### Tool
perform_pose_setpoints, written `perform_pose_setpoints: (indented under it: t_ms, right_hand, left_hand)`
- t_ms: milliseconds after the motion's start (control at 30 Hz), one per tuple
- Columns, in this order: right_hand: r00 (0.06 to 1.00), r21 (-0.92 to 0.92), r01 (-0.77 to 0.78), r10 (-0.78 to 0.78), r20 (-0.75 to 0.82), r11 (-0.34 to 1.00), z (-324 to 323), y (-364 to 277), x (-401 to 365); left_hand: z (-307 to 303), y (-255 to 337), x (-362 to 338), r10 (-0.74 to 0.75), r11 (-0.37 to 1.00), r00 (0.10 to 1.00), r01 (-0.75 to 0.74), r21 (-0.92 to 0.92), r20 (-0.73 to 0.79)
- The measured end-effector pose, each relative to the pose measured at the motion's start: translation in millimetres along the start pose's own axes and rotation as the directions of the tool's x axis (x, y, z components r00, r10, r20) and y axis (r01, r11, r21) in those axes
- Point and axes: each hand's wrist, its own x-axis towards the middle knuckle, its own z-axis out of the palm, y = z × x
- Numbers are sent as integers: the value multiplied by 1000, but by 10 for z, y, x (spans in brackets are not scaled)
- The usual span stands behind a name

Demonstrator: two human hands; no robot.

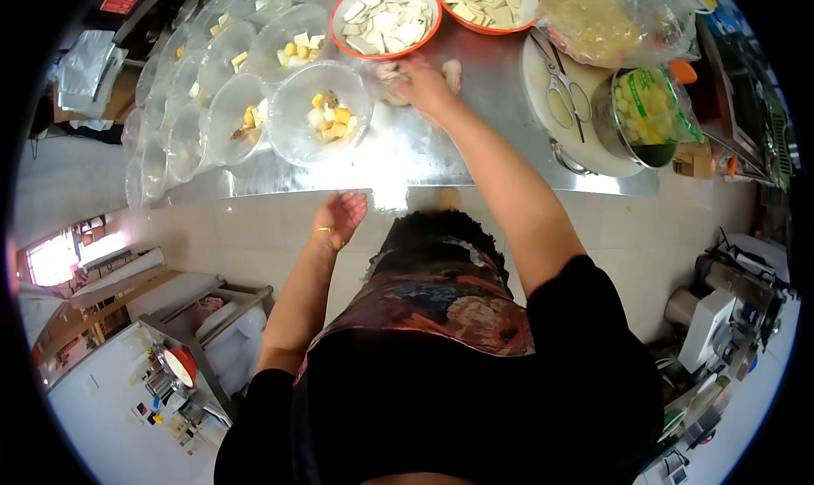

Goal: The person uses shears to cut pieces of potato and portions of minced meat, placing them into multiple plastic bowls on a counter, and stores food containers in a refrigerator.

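My right hand (pixel 426 86) reaches across the steel table to a small heap of pale, raw-looking pieces (pixel 390 80). Its fingers are blurred among them, just below an orange-rimmed bowl of white slices (pixel 386 19); I cannot tell whether they grip a piece. Off the table's front edge, my left hand (pixel 343 214) is held palm up with loosely curled fingers and nothing in it, a gold bracelet on the wrist. Nearest to it stands a clear plastic tub (pixel 320 112) holding yellow, white and brown chunks. A similar filled tub (pixel 239 120) is on its left.
Several more clear tubs (pixel 188 142) crowd the table's left side. A second orange-rimmed bowl (pixel 487 6) of pale slices is at the back. On the right, scissors (pixel 566 95) lie on a round board (pixel 543 103), beside a metal pot (pixel 606 120) and a large plastic bag (pixel 619 19).
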Motion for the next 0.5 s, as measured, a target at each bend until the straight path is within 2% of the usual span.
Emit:
perform_pose_setpoints:
  t_ms: [33, 167, 267, 333, 367, 467, 500]
  right_hand:
    - [998, -175, 26, -16, 58, 984, 80, -25, 6]
    - [981, -223, 116, -76, 180, 968, 57, -238, -333]
    - [942, -148, 301, -269, 201, 942, 141, -203, -793]
    - [940, -68, 269, -246, 234, 961, 98, -341, -1063]
    - [947, -56, 266, -250, 201, 962, 20, -377, -1117]
    - [996, -4, 41, -41, -77, 999, -482, -335, -1073]
    - [984, 178, -117, 139, -114, 977, -620, -109, -1069]
  left_hand:
    - [5, 7, 13, -4, 1000, 1000, 4, -15, -23]
    - [40, 99, -12, -36, 998, 999, 34, -52, -30]
    - [65, 149, -32, -48, 998, 998, 47, -34, -41]
    - [47, 140, 8, -49, 999, 998, 49, -10, -37]
    - [-10, 123, 60, -51, 999, 998, 51, 1, -20]
    - [-64, 80, 151, -63, 996, 998, 62, 57, 7]
    - [-43, 74, 130, -66, 995, 998, 67, 73, -4]
